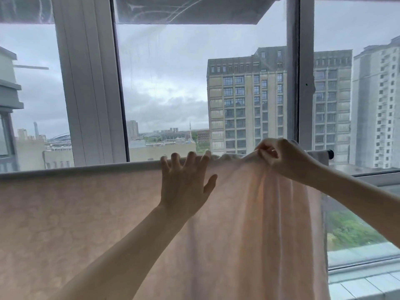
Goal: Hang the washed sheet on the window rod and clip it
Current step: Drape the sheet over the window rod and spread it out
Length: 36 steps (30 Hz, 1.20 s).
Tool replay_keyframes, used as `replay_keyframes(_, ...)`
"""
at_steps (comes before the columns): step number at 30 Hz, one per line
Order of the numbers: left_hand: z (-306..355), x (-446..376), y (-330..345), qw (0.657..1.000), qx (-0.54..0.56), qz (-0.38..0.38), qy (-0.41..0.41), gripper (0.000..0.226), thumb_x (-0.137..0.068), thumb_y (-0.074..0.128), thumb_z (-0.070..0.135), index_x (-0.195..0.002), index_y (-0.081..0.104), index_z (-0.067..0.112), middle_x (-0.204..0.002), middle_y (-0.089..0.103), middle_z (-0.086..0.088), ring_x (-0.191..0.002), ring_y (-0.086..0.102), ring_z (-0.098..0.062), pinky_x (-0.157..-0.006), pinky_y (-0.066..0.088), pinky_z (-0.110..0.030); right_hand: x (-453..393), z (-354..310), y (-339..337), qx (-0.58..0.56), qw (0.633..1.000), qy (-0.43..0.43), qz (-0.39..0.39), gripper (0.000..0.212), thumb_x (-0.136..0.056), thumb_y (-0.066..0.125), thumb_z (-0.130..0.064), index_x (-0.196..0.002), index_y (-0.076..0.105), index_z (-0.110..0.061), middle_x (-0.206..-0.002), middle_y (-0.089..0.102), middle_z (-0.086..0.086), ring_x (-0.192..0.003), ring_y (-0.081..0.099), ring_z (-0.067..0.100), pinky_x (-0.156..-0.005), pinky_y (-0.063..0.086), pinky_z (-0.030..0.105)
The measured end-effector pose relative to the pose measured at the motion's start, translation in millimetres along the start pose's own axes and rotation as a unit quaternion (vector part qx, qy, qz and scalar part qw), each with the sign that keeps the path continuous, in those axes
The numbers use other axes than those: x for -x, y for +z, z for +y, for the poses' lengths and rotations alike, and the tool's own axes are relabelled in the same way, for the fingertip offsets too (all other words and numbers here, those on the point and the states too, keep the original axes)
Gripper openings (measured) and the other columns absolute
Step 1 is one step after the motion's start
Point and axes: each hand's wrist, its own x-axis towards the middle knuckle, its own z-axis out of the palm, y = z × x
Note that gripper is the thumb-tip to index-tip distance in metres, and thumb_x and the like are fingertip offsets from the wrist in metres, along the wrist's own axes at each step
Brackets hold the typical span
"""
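place: high-rise flat, at a window | evidence: pale pink sheet [86, 213] draped over rod [324, 153] under both hands | beyond hands: white window frame [91, 83], apartment towers [246, 100], overcast skyline

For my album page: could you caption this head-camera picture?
Left hand flat on a pink sheet draped over the window rod, right hand pinching its bunched edge; no clip visible.

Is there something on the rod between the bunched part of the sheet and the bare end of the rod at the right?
Nothing visible. The right hand pinches the bunched sheet, and the rod beyond it shows bare.
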Motion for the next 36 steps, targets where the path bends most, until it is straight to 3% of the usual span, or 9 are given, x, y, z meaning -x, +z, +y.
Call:
replay_keyframes(5,35,-8,8,0.998,0.028,0.031,0.053,0.048,-0.089,0.042,0.052,-0.124,0.050,0.019,-0.122,0.056,-0.007,-0.112,0.050,-0.037,-0.099,0.033,-0.061,8,1,0,-0.022,0.999,-0.042,-0.019,0.017,-0.093,0.061,-0.015,-0.108,0.068,-0.017,-0.093,0.069,-0.009,-0.081,0.062,-0.004,-0.072,0.046,0.008)
replay_keyframes(8,59,-18,10,0.999,0.027,0.023,0.035,0.050,-0.088,0.040,0.056,-0.124,0.051,0.022,-0.120,0.060,-0.004,-0.110,0.053,-0.036,-0.100,0.027,-0.068,10,7,-2,-0.014,0.998,-0.049,-0.029,0.027,-0.093,0.061,-0.020,-0.119,0.065,-0.020,-0.100,0.070,-0.007,-0.083,0.063,0.001,-0.077,0.048,0.012)
replay_keyframes(11,73,-21,15,0.999,0.034,0.032,0.014,0.052,-0.087,0.041,0.059,-0.127,0.053,0.027,-0.119,0.060,-0.004,-0.112,0.053,-0.036,-0.103,0.022,-0.070,12,15,-15,-0.068,0.995,-0.038,-0.065,0.035,-0.094,0.058,-0.019,-0.129,0.058,-0.023,-0.112,0.069,-0.003,-0.094,0.069,0.022,-0.085,0.057,0.039)
replay_keyframes(15,80,-21,24,0.997,0.028,0.065,-0.004,0.050,-0.087,0.048,0.057,-0.127,0.055,0.028,-0.115,0.060,-0.008,-0.110,0.053,-0.036,-0.105,0.021,-0.068,4,35,-32,-0.023,0.999,0.000,-0.031,0.033,-0.092,0.062,-0.016,-0.125,0.060,-0.013,-0.125,0.064,0.002,-0.116,0.059,0.014,-0.101,0.042,0.024)
replay_keyframes(23,72,-23,29,0.999,-0.009,0.051,-0.009,0.052,-0.087,0.048,0.055,-0.131,0.053,0.029,-0.113,0.059,-0.013,-0.106,0.052,-0.039,-0.103,0.022,-0.069,-6,33,-12,-0.030,0.999,-0.021,-0.015,0.010,-0.091,0.063,-0.011,-0.100,0.067,-0.011,-0.095,0.069,0.000,-0.079,0.061,0.004,-0.069,0.043,0.004)
replay_keyframes(28,67,-21,28,0.999,-0.025,0.045,-0.009,0.051,-0.088,0.048,0.055,-0.131,0.052,0.029,-0.114,0.059,-0.012,-0.105,0.052,-0.039,-0.102,0.022,-0.070,-19,45,-27,-0.008,0.997,0.009,0.074,0.011,-0.094,0.056,-0.007,-0.102,0.064,-0.008,-0.089,0.065,0.001,-0.073,0.057,0.004,-0.067,0.041,0.004)
replay_keyframes(31,68,-22,26,0.999,-0.023,0.043,-0.015,0.049,-0.087,0.052,0.051,-0.129,0.053,0.026,-0.113,0.059,-0.012,-0.104,0.052,-0.039,-0.102,0.022,-0.070,-16,72,-52,0.034,0.986,0.078,0.142,0.010,-0.095,0.055,-0.009,-0.098,0.064,-0.008,-0.090,0.067,0.004,-0.079,0.060,0.016,-0.074,0.044,0.022)
replay_keyframes(33,72,-24,25,0.999,-0.014,0.031,-0.017,0.048,-0.085,0.056,0.050,-0.126,0.054,0.025,-0.113,0.060,-0.012,-0.105,0.052,-0.040,-0.102,0.023,-0.070,-7,82,-59,0.076,0.990,0.096,0.068,0.009,-0.092,0.058,-0.008,-0.093,0.065,-0.013,-0.093,0.070,0.005,-0.085,0.065,0.019,-0.076,0.047,0.025)
replay_keyframes(36,79,-28,24,1.000,0.003,0.017,-0.011,0.047,-0.085,0.055,0.050,-0.123,0.056,0.023,-0.113,0.060,-0.012,-0.107,0.053,-0.041,-0.104,0.023,-0.067,4,72,-51,0.065,0.996,0.050,-0.045,0.019,-0.092,0.060,-0.008,-0.110,0.065,-0.011,-0.113,0.068,0.003,-0.106,0.063,0.016,-0.087,0.042,0.018)
